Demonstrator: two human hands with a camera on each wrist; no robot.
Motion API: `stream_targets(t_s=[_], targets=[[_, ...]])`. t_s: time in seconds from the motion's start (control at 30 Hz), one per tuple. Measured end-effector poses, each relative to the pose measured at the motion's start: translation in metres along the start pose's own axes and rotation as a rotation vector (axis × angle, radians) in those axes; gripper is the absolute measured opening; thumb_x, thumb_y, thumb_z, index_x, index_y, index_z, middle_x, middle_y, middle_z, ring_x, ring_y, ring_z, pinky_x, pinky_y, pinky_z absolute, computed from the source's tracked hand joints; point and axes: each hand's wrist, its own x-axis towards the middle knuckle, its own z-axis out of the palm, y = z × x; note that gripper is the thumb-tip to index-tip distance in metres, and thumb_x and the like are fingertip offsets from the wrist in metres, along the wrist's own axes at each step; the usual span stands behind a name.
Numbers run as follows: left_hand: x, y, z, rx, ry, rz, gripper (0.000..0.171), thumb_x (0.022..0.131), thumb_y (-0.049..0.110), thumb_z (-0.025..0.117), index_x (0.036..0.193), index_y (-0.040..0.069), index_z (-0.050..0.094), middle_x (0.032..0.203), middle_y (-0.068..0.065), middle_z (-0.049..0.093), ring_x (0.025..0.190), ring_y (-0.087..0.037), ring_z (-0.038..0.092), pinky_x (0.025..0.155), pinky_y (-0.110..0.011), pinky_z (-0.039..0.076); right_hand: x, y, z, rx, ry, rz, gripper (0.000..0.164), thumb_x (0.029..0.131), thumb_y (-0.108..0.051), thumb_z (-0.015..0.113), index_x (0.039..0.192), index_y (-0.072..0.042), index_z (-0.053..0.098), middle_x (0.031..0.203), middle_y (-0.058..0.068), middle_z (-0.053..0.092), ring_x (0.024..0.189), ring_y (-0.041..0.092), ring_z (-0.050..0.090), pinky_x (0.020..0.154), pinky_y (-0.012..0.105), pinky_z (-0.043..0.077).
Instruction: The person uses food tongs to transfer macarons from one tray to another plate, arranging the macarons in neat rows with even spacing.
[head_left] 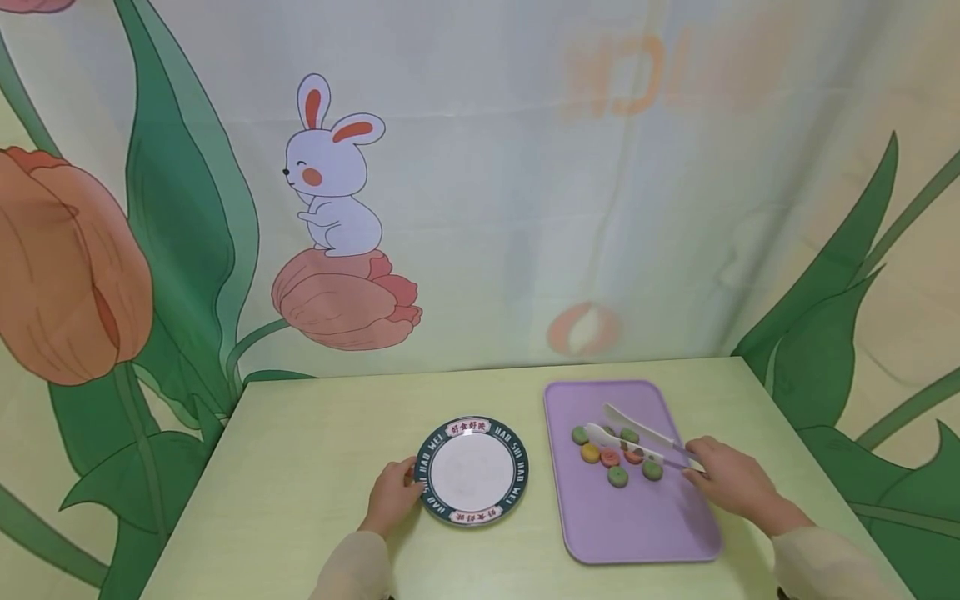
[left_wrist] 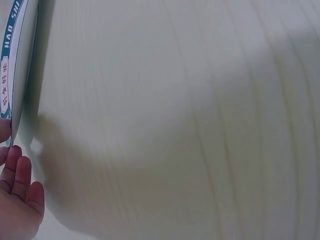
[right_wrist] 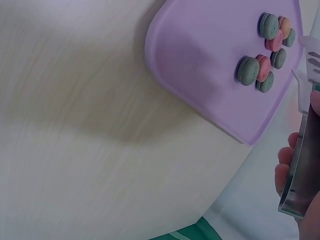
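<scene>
My left hand (head_left: 393, 497) grips the left rim of a round white plate (head_left: 472, 471) with a dark green lettered border. In the left wrist view the plate (left_wrist: 16, 75) is tilted in the picture, fingers at its edge. On the right, my right hand (head_left: 731, 479) holds a pair of tongs (head_left: 639, 423) with pale tips and a metal handle (right_wrist: 300, 170). The tong tips are apart, above several macarons (head_left: 617, 477) in green, pink and yellow. These lie on a purple tray (head_left: 630, 533); the tongs partly hide some of them.
A pale wood-grain table (head_left: 300, 467) carries the plate and tray, with the plate left of the tray. Behind the table hangs a cloth backdrop (head_left: 487, 208) printed with tulips, leaves and a white rabbit.
</scene>
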Motion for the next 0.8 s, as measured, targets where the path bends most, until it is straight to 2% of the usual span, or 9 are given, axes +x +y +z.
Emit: stream_targets(t_s=[0.37, 0.47, 0.6, 0.8], targets=[[0.001, -0.003, 0.000, -0.040, 0.027, 0.052, 0.046, 0.077, 0.007, 0.061, 0.120, -0.004, 0.050, 0.097, -0.013, 0.055, 0.084, -0.021, 0.049, 0.082, -0.038, 0.045, 0.004, -0.007, 0.004, 0.003, -0.008, -0.026, 0.030, 0.078, -0.024, 0.064, 0.100, -0.005, 0.055, 0.091, 0.005, 0.059, 0.068, 0.008, 0.048, 0.053, 0.025, 0.038], [0.000, -0.002, 0.001, -0.057, 0.035, 0.072, 0.047, 0.076, 0.004, 0.061, 0.121, -0.005, 0.049, 0.107, -0.017, 0.055, 0.095, -0.026, 0.052, 0.088, -0.041, 0.043, 0.004, -0.008, 0.006, 0.001, -0.012, -0.029, 0.029, 0.078, -0.024, 0.064, 0.100, -0.006, 0.055, 0.090, 0.004, 0.059, 0.067, 0.007, 0.047, 0.052, 0.025, 0.038], [-0.003, 0.000, 0.001, -0.073, 0.036, 0.090, 0.045, 0.077, 0.002, 0.059, 0.121, -0.006, 0.050, 0.120, -0.021, 0.051, 0.111, -0.034, 0.048, 0.095, -0.043, 0.039, 0.005, -0.010, 0.007, -0.002, -0.003, -0.037, 0.028, 0.078, -0.023, 0.064, 0.099, -0.006, 0.056, 0.087, 0.003, 0.058, 0.066, 0.008, 0.046, 0.052, 0.025, 0.037], [-0.006, 0.004, 0.000, -0.069, 0.021, 0.075, 0.043, 0.080, 0.001, 0.056, 0.122, -0.006, 0.048, 0.127, -0.020, 0.048, 0.119, -0.035, 0.044, 0.097, -0.043, 0.037, 0.006, -0.012, 0.009, -0.004, -0.014, -0.030, 0.029, 0.078, -0.024, 0.064, 0.099, -0.006, 0.056, 0.087, 0.003, 0.058, 0.067, 0.008, 0.046, 0.053, 0.026, 0.038]])
